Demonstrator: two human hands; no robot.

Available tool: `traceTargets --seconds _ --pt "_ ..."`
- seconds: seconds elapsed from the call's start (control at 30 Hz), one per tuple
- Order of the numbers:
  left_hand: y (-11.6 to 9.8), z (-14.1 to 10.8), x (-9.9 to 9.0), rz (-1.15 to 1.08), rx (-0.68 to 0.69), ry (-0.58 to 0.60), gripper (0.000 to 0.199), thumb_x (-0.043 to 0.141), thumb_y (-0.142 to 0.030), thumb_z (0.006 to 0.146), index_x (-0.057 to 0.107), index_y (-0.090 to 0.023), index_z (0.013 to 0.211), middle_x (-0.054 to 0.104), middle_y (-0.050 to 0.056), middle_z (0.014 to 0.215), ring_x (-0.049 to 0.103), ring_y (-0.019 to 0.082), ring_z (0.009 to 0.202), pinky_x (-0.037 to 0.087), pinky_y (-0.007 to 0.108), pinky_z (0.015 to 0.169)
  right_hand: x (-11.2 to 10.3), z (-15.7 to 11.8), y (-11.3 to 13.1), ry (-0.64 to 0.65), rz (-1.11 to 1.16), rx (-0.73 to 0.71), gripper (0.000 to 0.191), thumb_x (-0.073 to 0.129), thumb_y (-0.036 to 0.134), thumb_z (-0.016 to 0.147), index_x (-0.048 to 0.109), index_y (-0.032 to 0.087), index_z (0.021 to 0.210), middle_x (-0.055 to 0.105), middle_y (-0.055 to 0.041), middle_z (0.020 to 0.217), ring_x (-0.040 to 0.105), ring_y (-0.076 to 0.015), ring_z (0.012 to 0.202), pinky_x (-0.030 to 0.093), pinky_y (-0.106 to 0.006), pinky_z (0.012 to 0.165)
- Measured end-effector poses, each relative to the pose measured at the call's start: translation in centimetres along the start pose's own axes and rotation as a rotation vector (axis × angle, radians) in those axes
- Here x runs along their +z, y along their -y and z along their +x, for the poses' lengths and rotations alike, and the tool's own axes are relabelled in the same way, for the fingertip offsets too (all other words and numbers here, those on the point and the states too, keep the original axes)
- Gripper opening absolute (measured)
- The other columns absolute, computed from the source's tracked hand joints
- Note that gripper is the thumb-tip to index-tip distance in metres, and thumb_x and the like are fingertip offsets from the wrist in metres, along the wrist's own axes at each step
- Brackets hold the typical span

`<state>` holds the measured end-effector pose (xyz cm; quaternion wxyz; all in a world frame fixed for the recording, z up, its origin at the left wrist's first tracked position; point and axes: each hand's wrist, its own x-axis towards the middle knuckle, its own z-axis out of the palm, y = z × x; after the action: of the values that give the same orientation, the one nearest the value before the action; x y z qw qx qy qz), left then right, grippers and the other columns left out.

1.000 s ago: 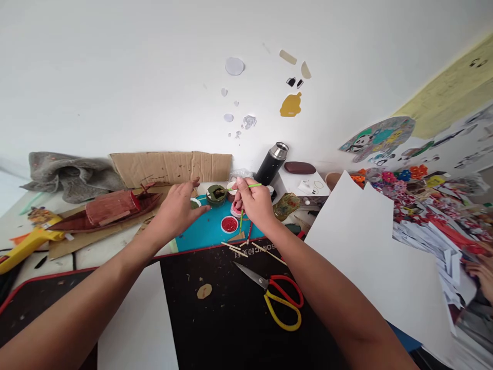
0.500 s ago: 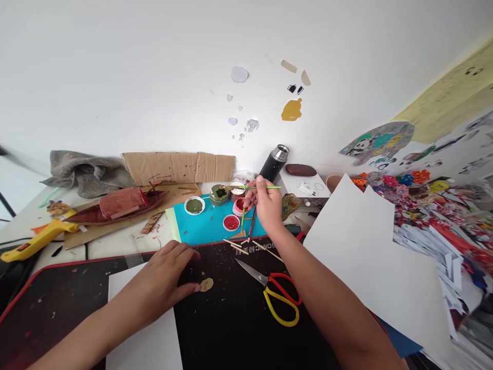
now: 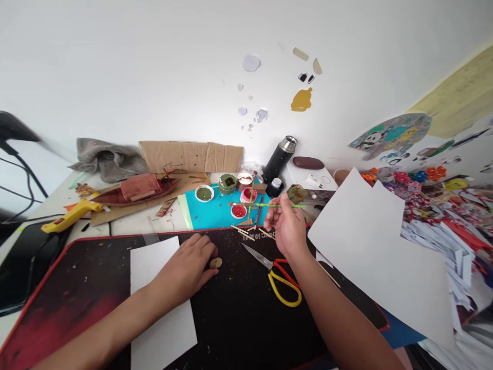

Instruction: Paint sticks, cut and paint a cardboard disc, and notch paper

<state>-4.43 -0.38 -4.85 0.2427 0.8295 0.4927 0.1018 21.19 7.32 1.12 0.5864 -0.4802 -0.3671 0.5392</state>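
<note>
My right hand (image 3: 288, 223) is closed in a pinch around a thin green paintbrush (image 3: 265, 206), held level with its bristles to the left over the paint pots. My left hand (image 3: 194, 259) lies on the black mat and the edge of a white sheet (image 3: 162, 329), fingers spread and slightly curled. Just beside its thumb and fingers is a small tan disc (image 3: 216, 263). Below the brush tip is a red paint pot (image 3: 239, 211); a pinkish-red one (image 3: 249, 194) sits behind. Green paint fills a lid (image 3: 204, 193) and a jar (image 3: 227, 183).
Scissors (image 3: 273, 264) with red and yellow handles lie on the mat (image 3: 239, 318). A model boat (image 3: 138, 190) and a yellow glue gun (image 3: 73, 213) are at left. A black flask (image 3: 280, 159) leans at the back. Large white sheets (image 3: 370, 246) cover the right.
My right hand has drawn the paintbrush back from the green jar, toward me and to the right. My left hand stays by the tan disc. The camera view has shifted slightly.
</note>
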Motion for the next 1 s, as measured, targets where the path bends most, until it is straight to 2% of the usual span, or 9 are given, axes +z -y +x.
traceTargets --seconds 0.2,0.33,0.5,0.63,0.73,0.87,1.0 --pt "-0.5 0.4 0.1 0.039 0.028 -0.017 0.002 0.065 -0.021 0.098 0.067 -0.020 0.099 0.069 0.010 0.105 0.064 0.032 0.103 0.056 0.047 0.090 0.1 -2.0 -0.1 -0.012 0.146 0.069 0.063 0.095 0.077 0.070 0.069 0.020 0.075 0.062 0.0032 0.054 0.057 -0.0123 0.040 0.042 -0.023 0.037" --pt "-0.5 -0.1 -0.1 0.005 0.031 -0.058 0.002 0.065 -0.021 0.095 0.066 -0.022 0.097 0.069 0.008 0.102 0.064 0.030 0.100 0.055 0.045 0.087 0.2 -2.8 -0.4 -0.020 0.225 0.132 0.059 0.097 0.071 0.072 0.069 0.020 0.074 0.059 0.0047 0.053 0.055 -0.0112 0.040 0.040 -0.021 0.037" --pt "0.4 -1.3 -1.8 -0.088 0.013 -0.169 0.003 0.064 -0.027 0.098 0.064 -0.024 0.098 0.071 0.006 0.103 0.065 0.028 0.100 0.055 0.042 0.088 -0.3 -3.7 -0.6 -0.024 0.301 0.205 0.053 0.101 0.063 0.072 0.069 0.020 0.074 0.057 0.0060 0.052 0.052 -0.0108 0.040 0.038 -0.021 0.036" --pt "2.7 -2.7 -4.4 -0.105 -0.086 -0.340 0.018 0.062 -0.043 0.102 0.067 -0.026 0.097 0.073 0.006 0.100 0.067 0.028 0.099 0.055 0.042 0.091 -0.7 -4.2 -0.4 -0.006 0.313 0.226 0.050 0.101 0.059 0.075 0.069 0.020 0.075 0.057 0.0060 0.052 0.051 -0.0103 0.040 0.039 -0.021 0.037" --pt "4.8 -4.1 -6.3 -0.070 -0.208 -0.452 0.031 0.060 -0.055 0.100 0.068 -0.026 0.094 0.075 0.007 0.100 0.070 0.030 0.099 0.055 0.043 0.091 -0.8 -4.4 -0.5 0.016 0.315 0.240 0.048 0.103 0.056 0.072 0.071 0.020 0.075 0.057 0.0058 0.053 0.052 -0.0101 0.041 0.039 -0.021 0.038" --pt "6.8 -5.9 -8.1 -0.046 -0.367 -0.436 0.039 0.061 -0.064 0.094 0.070 -0.026 0.096 0.079 0.009 0.105 0.072 0.034 0.103 0.054 0.046 0.094 -0.6 -4.7 -1.0 0.033 0.323 0.270 0.050 0.107 0.053 0.064 0.072 0.020 0.075 0.058 0.0060 0.053 0.052 -0.0100 0.041 0.041 -0.021 0.039" --pt "7.4 -6.3 -7.9 -0.032 -0.412 -0.439 0.042 0.060 -0.067 0.090 0.069 -0.026 0.092 0.080 0.010 0.102 0.073 0.036 0.102 0.055 0.047 0.093 -0.2 -4.8 -1.4 0.036 0.322 0.284 0.054 0.107 0.059 0.062 0.071 0.021 0.075 0.057 0.0066 0.053 0.051 -0.0099 0.041 0.039 -0.021 0.038"
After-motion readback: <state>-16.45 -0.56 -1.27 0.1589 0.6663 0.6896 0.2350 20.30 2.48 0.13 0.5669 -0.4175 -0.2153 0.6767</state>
